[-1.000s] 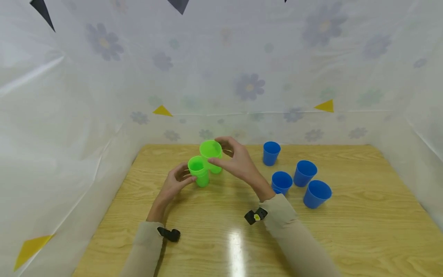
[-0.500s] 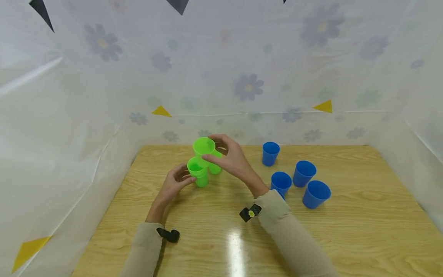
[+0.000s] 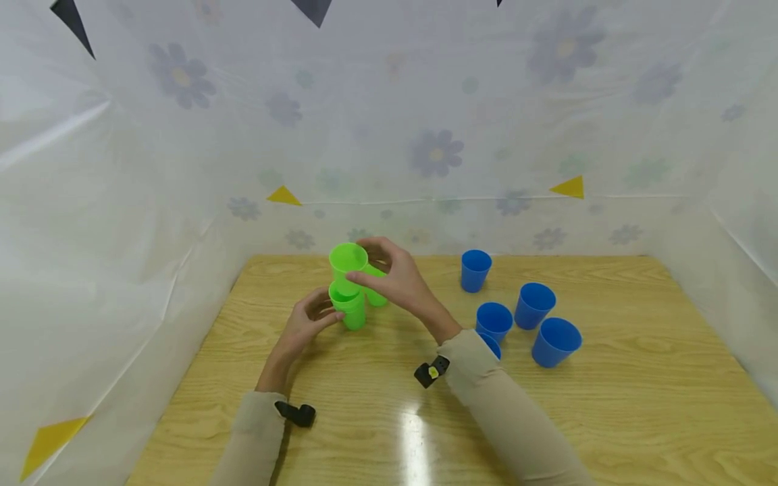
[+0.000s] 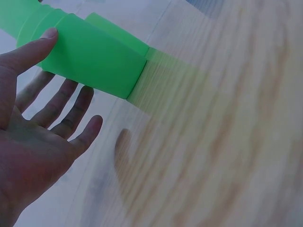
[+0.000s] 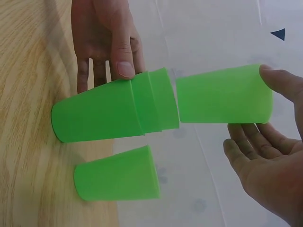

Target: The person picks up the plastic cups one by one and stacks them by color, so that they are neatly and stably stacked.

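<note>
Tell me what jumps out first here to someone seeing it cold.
The bright green plastic cup held in the right hand, just above the nested stack of green plastic cups that the left hand steadies with its thumb, mid-table. Another green cup stands right behind the stack. Then the cluster of blue plastic cups, upright on the right of the light wooden table.

Your right hand [image 5: 265, 156] pinches a green cup [image 5: 222, 94] just above the green cup stack [image 5: 113, 111] on the counter [image 5: 23, 94]. Your left hand [image 5: 104, 38] touches the stack; thumb near its rim. Another green cup [image 5: 118, 175] stands just beside.
</note>
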